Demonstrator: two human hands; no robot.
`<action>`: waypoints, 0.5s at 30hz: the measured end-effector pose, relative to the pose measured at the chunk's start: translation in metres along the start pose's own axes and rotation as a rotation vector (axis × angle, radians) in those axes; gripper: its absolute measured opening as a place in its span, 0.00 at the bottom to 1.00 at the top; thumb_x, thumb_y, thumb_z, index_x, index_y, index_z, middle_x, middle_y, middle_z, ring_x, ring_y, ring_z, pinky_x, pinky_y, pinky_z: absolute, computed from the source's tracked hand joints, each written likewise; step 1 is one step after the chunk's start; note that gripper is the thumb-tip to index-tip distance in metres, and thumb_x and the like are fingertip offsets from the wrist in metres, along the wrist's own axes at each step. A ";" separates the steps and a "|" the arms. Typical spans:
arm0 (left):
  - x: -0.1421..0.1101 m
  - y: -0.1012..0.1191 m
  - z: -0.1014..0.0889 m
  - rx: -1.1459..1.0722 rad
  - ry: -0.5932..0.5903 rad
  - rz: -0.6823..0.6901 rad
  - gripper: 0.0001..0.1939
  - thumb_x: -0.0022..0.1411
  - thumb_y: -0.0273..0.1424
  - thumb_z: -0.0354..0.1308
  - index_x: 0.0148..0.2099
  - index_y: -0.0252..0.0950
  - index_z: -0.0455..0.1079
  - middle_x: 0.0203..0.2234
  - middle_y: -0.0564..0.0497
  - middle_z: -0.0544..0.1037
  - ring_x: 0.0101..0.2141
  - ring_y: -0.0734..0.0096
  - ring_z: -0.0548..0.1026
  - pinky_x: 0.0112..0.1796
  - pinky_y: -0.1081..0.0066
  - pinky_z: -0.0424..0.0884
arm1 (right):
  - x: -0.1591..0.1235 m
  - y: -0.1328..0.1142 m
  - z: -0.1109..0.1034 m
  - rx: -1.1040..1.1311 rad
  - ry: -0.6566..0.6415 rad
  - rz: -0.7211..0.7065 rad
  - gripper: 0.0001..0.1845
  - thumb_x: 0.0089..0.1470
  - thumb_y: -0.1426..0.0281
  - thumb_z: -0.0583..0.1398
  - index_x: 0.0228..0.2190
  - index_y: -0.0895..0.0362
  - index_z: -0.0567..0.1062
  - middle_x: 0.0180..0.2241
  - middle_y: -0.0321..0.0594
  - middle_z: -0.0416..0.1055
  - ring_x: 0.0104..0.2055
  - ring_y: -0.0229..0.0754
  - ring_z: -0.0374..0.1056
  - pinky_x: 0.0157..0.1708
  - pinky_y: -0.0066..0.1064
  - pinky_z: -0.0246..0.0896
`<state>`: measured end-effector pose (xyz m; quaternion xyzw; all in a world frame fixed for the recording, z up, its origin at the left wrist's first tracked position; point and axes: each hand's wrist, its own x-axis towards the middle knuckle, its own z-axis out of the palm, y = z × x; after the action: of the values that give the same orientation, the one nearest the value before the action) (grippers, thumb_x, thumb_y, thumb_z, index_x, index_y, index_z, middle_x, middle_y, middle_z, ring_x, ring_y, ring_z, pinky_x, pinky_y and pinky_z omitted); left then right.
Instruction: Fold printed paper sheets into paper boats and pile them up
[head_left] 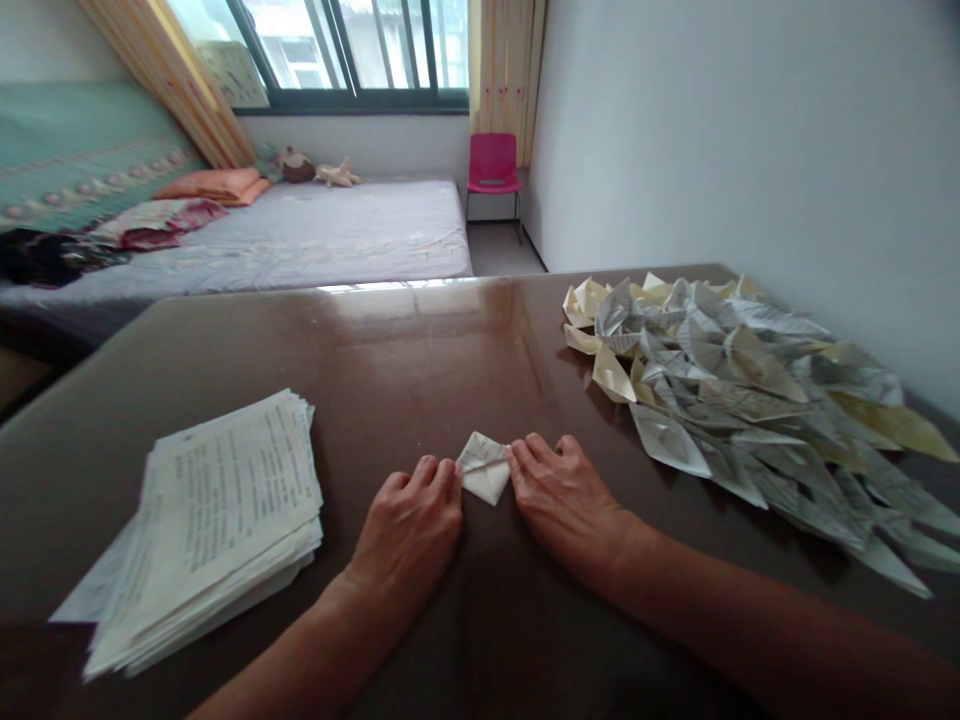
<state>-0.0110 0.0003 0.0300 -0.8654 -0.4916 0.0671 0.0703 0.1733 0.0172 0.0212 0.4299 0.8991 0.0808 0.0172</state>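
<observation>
A small folded paper, pale and roughly diamond-shaped with a crease across its middle, is between my hands just above or on the brown table. My left hand has its fingers curled and closed at the paper's left corner. At the opposite corner, my right hand pinches the paper with bent fingers. Both thumbs are mostly hidden. Off to the right lies a heap of folded paper boats, cream, grey and yellowish. On the left sits a stack of printed sheets, its edges uneven.
The shiny brown table reaches toward a bed with a pale sheet. A pink chair stands by the curtain under the window side. A white wall runs along the right, close to the heap.
</observation>
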 end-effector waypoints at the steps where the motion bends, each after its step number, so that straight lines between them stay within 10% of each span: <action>1: 0.000 -0.001 0.000 0.000 -0.004 -0.001 0.14 0.62 0.20 0.51 0.48 0.30 0.71 0.38 0.44 0.74 0.40 0.56 0.71 0.33 0.61 0.68 | 0.000 0.000 0.000 0.003 -0.008 -0.003 0.13 0.55 0.80 0.53 0.38 0.61 0.75 0.41 0.51 0.70 0.42 0.52 0.61 0.33 0.44 0.55; 15: 0.006 -0.009 -0.001 -0.111 -0.017 -0.022 0.10 0.61 0.20 0.52 0.41 0.35 0.72 0.38 0.46 0.75 0.40 0.61 0.72 0.36 0.66 0.70 | 0.017 0.001 0.010 0.092 0.088 -0.046 0.16 0.59 0.76 0.54 0.49 0.62 0.69 0.42 0.49 0.70 0.43 0.49 0.61 0.35 0.40 0.56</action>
<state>-0.0156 0.0098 0.0320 -0.8618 -0.5048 0.0464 0.0186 0.1648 0.0326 0.0118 0.4054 0.9114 0.0579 -0.0404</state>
